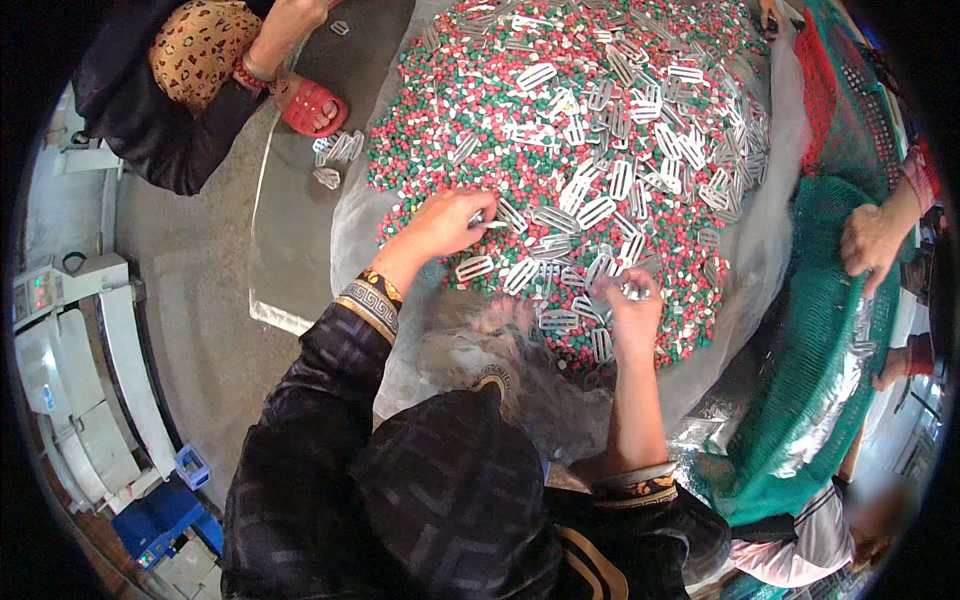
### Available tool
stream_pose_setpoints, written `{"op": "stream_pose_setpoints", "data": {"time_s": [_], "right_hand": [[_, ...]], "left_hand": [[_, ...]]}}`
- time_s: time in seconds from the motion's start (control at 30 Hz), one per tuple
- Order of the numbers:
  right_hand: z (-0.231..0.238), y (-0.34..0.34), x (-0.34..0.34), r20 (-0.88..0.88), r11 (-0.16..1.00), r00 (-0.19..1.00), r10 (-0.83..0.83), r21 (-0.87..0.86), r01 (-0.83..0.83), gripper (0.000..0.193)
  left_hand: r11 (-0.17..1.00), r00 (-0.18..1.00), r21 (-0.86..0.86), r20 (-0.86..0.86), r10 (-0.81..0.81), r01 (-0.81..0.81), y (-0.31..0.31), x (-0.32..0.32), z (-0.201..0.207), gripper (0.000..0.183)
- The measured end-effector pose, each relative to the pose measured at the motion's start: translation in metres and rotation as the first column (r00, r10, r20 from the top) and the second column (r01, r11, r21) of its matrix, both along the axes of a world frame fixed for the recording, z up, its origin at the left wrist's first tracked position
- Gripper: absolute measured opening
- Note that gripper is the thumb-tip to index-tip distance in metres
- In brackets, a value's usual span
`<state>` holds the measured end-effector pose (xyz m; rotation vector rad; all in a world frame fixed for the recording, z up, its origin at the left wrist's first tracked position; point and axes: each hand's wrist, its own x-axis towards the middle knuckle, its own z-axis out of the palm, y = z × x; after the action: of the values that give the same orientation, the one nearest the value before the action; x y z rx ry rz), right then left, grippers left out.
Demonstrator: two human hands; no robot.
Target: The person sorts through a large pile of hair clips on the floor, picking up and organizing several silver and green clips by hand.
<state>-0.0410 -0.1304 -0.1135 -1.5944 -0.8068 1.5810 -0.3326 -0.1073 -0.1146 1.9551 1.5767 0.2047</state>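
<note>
Silver metal slide buckles [597, 212] lie scattered over a wide bed of small red, green and white pellets [425, 130]. A sheer whitish cloth [352, 225] spreads beneath the pellets. My left hand [445, 225] is closed at the near left of the bed, with a slide buckle [478, 217] showing between thumb and fingers. Farther right, my right hand [637, 315] pinches slide buckles [632, 291] just over the pile; its fingers partly cover them. Several loose buckles lie between the two hands.
A green mesh basket [815, 350] stands at right, gripped by another person's hand [875, 240]. Red mesh [815, 90] hangs behind it. A co-worker in a red sandal [315, 108] sits at the far left, near buckles on the floor [340, 147]. White machines [75, 370] line the left.
</note>
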Motion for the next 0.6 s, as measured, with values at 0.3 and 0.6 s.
{"op": "stream_pose_setpoints", "data": {"time_s": [0.3, 0.6], "right_hand": [[-0.001, -0.047, -0.023, 0.887, 0.483, 0.221, 0.404, -0.002, -0.876, 0.04], [-0.017, -0.035, 0.021, 0.204, 0.995, 0.978, 0.033, 0.083, -0.05, 0.021]], "left_hand": [[0.99, 1.0, 0.139, 0.001, -0.023, 0.023, -0.003, 0.013, -0.014, 0.029], [0.732, 0.582, -0.659, 0.531, 0.616, -0.174, -0.042, 0.011, -0.011, 0.036]]}}
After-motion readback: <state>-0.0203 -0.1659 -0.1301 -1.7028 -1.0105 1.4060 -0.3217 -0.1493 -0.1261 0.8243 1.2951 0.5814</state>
